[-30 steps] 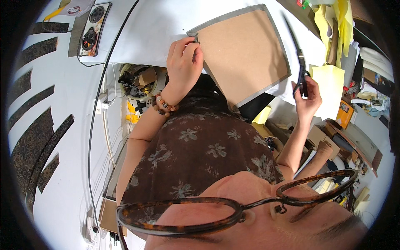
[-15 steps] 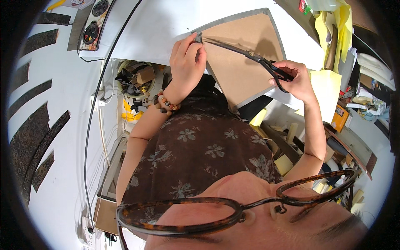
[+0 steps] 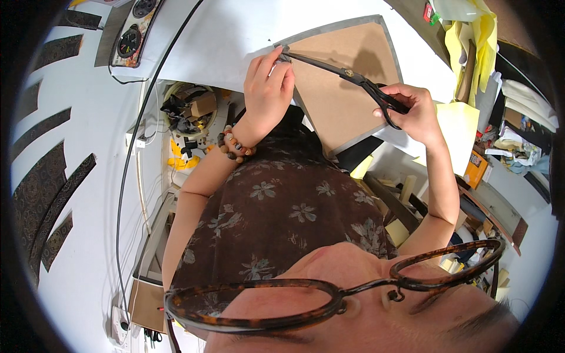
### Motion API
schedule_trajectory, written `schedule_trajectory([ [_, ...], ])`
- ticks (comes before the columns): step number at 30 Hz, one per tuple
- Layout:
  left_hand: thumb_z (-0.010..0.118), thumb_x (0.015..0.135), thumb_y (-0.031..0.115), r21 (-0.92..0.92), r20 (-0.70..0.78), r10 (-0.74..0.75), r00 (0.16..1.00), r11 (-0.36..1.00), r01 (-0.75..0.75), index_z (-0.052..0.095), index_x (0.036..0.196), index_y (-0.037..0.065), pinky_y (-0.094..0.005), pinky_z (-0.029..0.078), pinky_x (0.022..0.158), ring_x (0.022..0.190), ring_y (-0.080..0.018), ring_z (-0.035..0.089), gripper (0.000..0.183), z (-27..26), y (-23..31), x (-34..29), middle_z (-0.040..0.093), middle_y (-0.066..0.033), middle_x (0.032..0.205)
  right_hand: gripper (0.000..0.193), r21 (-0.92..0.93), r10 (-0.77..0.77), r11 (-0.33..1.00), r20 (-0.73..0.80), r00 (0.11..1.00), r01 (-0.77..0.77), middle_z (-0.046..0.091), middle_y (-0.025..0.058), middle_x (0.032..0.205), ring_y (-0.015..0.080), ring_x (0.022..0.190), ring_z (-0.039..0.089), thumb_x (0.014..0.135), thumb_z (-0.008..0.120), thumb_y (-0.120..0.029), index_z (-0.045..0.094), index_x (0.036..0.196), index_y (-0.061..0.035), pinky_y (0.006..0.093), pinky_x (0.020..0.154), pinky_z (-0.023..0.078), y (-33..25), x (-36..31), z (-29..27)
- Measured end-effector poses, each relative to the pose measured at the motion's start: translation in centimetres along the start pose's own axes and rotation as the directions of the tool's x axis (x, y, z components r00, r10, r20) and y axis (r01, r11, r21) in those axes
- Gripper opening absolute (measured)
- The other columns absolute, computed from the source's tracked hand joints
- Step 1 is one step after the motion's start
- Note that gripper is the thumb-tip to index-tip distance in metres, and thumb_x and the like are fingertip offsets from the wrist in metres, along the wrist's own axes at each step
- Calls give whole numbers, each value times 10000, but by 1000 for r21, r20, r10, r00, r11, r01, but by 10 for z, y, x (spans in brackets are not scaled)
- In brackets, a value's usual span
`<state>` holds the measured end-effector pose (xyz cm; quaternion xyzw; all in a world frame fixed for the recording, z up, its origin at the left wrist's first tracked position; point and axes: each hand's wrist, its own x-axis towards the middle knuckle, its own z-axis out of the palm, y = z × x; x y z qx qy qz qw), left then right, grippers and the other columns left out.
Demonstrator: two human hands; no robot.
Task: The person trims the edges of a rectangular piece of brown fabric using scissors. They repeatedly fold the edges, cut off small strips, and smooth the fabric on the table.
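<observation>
A brown board (image 3: 344, 94) with a grey fabric border folded round its edges lies at the table's front edge. At its near left corner, my left hand (image 3: 266, 88) pinches a small grey fabric flap (image 3: 285, 57) between thumb and forefinger. My right hand (image 3: 416, 112) holds black-handled scissors (image 3: 349, 74), fingers through the loops. Their long blades stretch left across the board, with the tips at the flap beside my left fingertips. Whether the blades have cut into the fabric is too small to tell.
A white-topped table (image 3: 235, 23) lies beneath the board. On the left stand a bin of scraps (image 3: 203, 106) and a black cable (image 3: 141, 117). Yellow sheets (image 3: 459, 126) hang at the right edge, with piled offcuts (image 3: 406, 194) below.
The scissors' blades have come closer together, and their tips now lie over the grey flap. My right hand has shifted slightly left; my left hand keeps its pinch at the corner.
</observation>
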<state>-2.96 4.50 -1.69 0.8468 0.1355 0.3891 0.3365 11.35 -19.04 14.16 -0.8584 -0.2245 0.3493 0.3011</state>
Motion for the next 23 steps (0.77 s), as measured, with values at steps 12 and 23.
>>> schedule_trajectory([
  [12, 754, 819, 28, -34, -2, -46, 999, 998, 45, 691, 901, 24, -358, 575, 782, 956, -273, 667, 104, 1, -1, 0, 716, -107, 1125, 277, 116, -14, 987, -613, 790, 108, 740, 72, 876, 107, 804, 694, 879, 683, 94, 669, 1153, 60, 236, 704, 547, 84, -46, -9],
  [23, 719, 846, 54, -77, 28, -70, 997, 994, 72, 674, 948, 25, -395, 555, 823, 977, -314, 640, 116, 4, -5, -5, 684, -126, 1161, 274, -605, -260, 712, -698, 667, -357, 709, 150, 1208, 302, 1113, 678, 933, 715, -185, 722, 1181, -69, 434, 1024, 496, 88, -30, -4],
])
